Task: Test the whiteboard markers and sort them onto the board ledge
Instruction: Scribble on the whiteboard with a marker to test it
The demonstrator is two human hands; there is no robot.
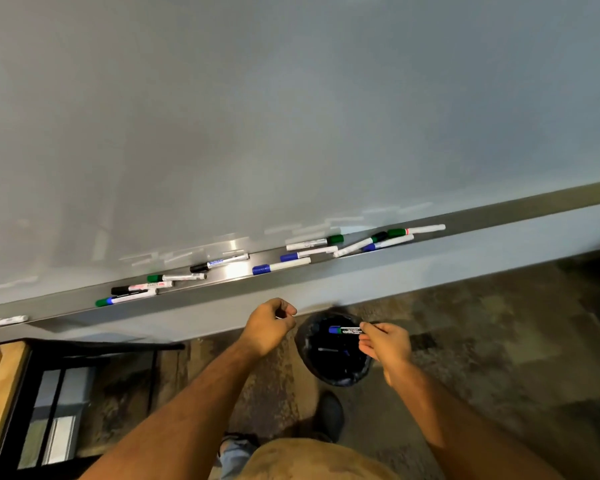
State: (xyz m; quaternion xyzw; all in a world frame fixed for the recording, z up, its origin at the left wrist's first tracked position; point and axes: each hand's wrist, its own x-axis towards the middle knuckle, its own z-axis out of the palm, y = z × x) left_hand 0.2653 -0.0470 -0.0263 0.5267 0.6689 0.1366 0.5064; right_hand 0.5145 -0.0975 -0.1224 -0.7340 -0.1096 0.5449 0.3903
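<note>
Two hands work low over a black bin (336, 358) on the floor. The right hand (387, 344) pinches a blue-capped marker (345, 330) by its tail, held level above the bin, probably a failed one about to be dropped among the discards. The left hand (269, 323) is loosely curled, grasping nothing I can see. Beyond, the ledge (229, 292) carries marker clusters left and right, likely keepers sorted beneath the bare whiteboard (291, 116).
</note>
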